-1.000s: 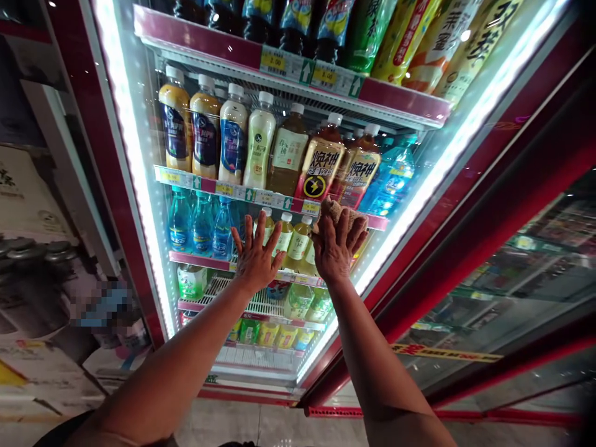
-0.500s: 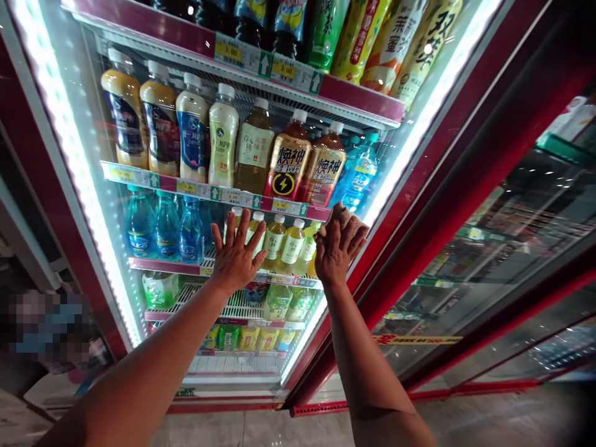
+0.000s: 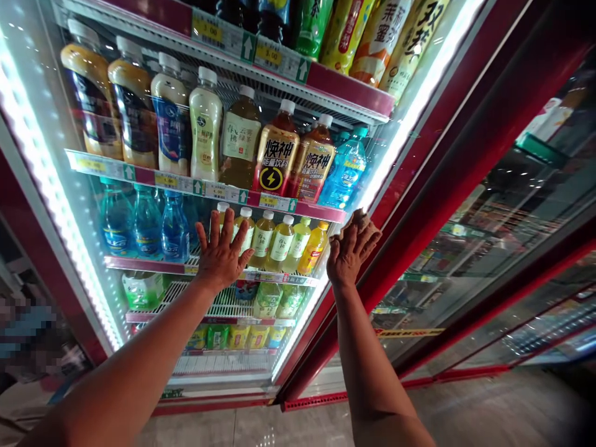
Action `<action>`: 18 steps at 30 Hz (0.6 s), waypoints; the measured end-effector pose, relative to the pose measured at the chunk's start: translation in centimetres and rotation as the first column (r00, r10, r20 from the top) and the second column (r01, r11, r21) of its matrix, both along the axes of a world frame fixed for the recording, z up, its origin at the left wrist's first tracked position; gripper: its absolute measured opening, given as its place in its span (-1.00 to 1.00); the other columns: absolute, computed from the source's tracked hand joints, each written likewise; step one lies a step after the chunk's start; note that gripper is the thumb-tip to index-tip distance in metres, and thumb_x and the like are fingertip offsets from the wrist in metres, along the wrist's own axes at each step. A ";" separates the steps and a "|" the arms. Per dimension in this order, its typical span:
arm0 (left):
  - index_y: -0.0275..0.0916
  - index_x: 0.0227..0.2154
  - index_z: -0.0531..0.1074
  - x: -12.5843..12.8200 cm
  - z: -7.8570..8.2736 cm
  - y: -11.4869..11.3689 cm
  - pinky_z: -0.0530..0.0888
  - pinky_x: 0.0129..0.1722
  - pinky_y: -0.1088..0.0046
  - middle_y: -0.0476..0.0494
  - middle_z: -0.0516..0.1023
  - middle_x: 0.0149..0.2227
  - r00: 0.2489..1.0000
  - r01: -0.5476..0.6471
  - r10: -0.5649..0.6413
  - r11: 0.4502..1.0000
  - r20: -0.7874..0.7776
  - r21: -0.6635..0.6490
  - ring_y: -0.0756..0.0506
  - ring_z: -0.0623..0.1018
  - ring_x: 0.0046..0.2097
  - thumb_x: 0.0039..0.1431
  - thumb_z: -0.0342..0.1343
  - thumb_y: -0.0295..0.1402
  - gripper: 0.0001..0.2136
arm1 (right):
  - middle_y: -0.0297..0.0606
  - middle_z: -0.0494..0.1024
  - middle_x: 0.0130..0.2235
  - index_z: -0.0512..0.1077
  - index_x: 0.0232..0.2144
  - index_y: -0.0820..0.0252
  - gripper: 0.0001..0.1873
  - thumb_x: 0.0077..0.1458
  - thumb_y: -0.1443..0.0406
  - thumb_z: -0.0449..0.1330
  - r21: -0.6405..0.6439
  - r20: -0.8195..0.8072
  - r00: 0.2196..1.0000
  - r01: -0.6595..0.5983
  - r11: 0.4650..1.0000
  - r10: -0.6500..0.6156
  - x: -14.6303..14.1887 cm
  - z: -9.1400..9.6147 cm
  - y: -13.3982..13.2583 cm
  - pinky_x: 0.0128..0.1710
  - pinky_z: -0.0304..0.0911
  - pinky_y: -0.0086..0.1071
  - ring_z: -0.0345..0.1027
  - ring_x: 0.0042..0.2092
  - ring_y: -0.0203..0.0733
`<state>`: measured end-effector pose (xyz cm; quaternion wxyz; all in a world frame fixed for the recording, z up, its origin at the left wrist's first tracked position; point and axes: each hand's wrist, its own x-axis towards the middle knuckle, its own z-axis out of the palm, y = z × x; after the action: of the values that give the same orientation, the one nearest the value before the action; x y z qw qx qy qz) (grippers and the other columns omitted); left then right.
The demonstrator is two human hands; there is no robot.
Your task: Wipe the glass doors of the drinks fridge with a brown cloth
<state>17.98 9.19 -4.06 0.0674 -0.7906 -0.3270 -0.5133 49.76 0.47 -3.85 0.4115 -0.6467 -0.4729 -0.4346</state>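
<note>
My left hand (image 3: 222,253) lies flat with fingers spread on the glass door (image 3: 261,248) of a lit drinks cooler, in front of the small bottle row. Under my right hand (image 3: 347,256) is a crumpled brown cloth (image 3: 359,217), pressed against the right edge of the door by the spread fingers. Part of the cloth is hidden by the palm. Behind the glass, a yellow bottle (image 3: 313,248) stands just left of my right hand. A blue bottle (image 3: 347,167) is on the shelf above it.
The dark red door frame (image 3: 321,323) runs beside a bright light strip (image 3: 419,68). Shelves hold several bottles, such as a red-brown one (image 3: 278,149), with price tags (image 3: 209,28) along their edges. More glass-fronted coolers (image 3: 447,248) stand to the right, above a tiled floor (image 3: 251,428).
My right hand has slid the cloth rightward, from the glass by the light strip onto the door's edge, uncovering the yellow bottle. My left hand keeps its place; the view has shifted slightly.
</note>
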 end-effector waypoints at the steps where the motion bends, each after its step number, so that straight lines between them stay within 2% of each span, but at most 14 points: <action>1: 0.00 0.42 0.12 0.0 0.0 0.0 -0.50 0.38 -0.25 -0.12 -0.14 0.53 1.000 0.001 -0.001 1.000 0.001 0.000 -0.37 -0.31 0.52 0.29 0.07 -0.01 -0.33 | -0.03 -0.39 0.54 -0.22 0.50 0.08 -0.23 0.35 0.17 -0.07 -0.003 -0.004 1.000 0.002 1.000 -0.002 -0.1 -1.2 -0.2 0.29 -0.16 0.51 -0.68 0.51 0.25; 3: 0.01 0.42 0.13 0.1 -0.1 0.1 -0.51 0.38 -0.25 -0.11 -0.15 0.53 1.000 -0.004 0.004 1.000 0.003 0.002 -0.37 -0.31 0.52 0.28 0.08 0.00 -0.32 | 0.01 -0.40 0.53 -0.27 0.51 0.10 -0.22 0.36 0.17 -0.08 -0.006 -0.029 1.000 0.012 1.000 -0.012 -0.2 -2.6 -0.5 0.28 -0.14 0.53 -0.68 0.51 0.27; 4: 0.01 0.42 0.13 0.2 -0.2 0.1 -0.51 0.38 -0.25 -0.10 -0.16 0.53 1.000 -0.010 0.010 1.000 0.004 0.001 -0.37 -0.31 0.52 0.28 0.08 0.01 -0.32 | 0.02 -0.40 0.53 -0.27 0.51 0.11 -0.22 0.37 0.16 -0.09 -0.003 -0.044 0.999 0.018 1.000 -0.018 -0.2 -2.5 -0.5 0.28 -0.15 0.53 -0.68 0.51 0.27; 5: 0.01 0.42 0.13 0.2 -0.2 0.2 -0.51 0.37 -0.25 -0.10 -0.17 0.53 1.000 -0.016 0.016 1.000 0.006 0.001 -0.37 -0.31 0.51 0.27 0.08 0.01 -0.31 | 0.01 -0.39 0.53 -0.27 0.51 0.11 -0.22 0.37 0.15 -0.09 0.006 -0.056 0.998 0.024 1.000 -0.023 0.0 -1.9 -0.5 0.29 -0.16 0.53 -0.68 0.51 0.27; 9: 0.02 0.43 0.09 0.3 -0.4 0.2 -0.53 0.37 -0.26 -0.10 -0.21 0.53 1.000 -0.023 0.023 1.000 0.001 0.009 -0.38 -0.34 0.51 0.26 0.10 0.03 -0.28 | -0.05 -0.37 0.54 -0.25 0.51 0.11 -0.23 0.39 0.11 -0.10 0.068 -0.072 0.997 0.045 0.997 -0.040 1.5 2.8 0.2 0.36 -0.26 0.45 -0.70 0.52 0.19; 11: 0.04 0.44 0.05 0.2 -0.4 0.2 -0.53 0.36 -0.26 -0.10 -0.24 0.53 0.999 -0.028 0.029 0.999 -0.019 0.015 -0.38 -0.35 0.50 0.26 0.11 0.01 -0.27 | -0.06 -0.38 0.54 -0.25 0.51 0.10 -0.24 0.40 0.10 -0.09 0.073 -0.063 0.997 0.039 0.997 -0.035 1.7 3.3 0.4 0.37 -0.28 0.45 -0.72 0.52 0.18; 13: 0.05 0.45 0.01 0.1 -0.5 0.2 -0.52 0.36 -0.27 -0.09 -0.28 0.53 0.998 -0.044 0.045 0.999 -0.049 0.020 -0.38 -0.36 0.50 0.26 0.12 -0.02 -0.25 | -0.07 -0.40 0.54 -0.26 0.51 0.07 -0.24 0.40 0.11 -0.08 0.054 -0.053 0.998 0.019 0.998 -0.017 1.0 1.4 0.3 0.35 -0.28 0.49 -0.72 0.51 0.19; 16: 0.06 0.46 -0.06 0.1 -0.6 0.2 -0.53 0.36 -0.28 -0.09 -0.34 0.53 0.995 -0.063 0.066 0.997 -0.076 0.048 -0.39 -0.39 0.49 0.25 0.15 -0.05 -0.20 | -0.05 -0.44 0.54 -0.29 0.51 0.04 -0.22 0.39 0.14 -0.06 0.035 -0.046 0.999 -0.008 0.999 0.009 -0.8 -2.5 -0.1 0.29 -0.25 0.58 -0.73 0.51 0.26; 18: 0.06 0.47 -0.11 0.2 -0.7 0.2 -0.53 0.36 -0.29 -0.10 -0.37 0.53 0.994 -0.070 0.076 0.995 -0.082 0.068 -0.41 -0.40 0.49 0.23 0.18 -0.04 -0.15 | -0.06 -0.47 0.54 -0.29 0.51 0.04 -0.22 0.38 0.15 -0.05 0.036 -0.048 0.999 -0.015 0.999 0.017 -1.7 -3.3 -0.2 0.29 -0.25 0.58 -0.73 0.51 0.28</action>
<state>18.16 9.38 -4.73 0.1255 -0.7964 -0.3357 -0.4872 48.08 0.27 -7.18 0.4377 -0.6458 -0.4603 -0.4237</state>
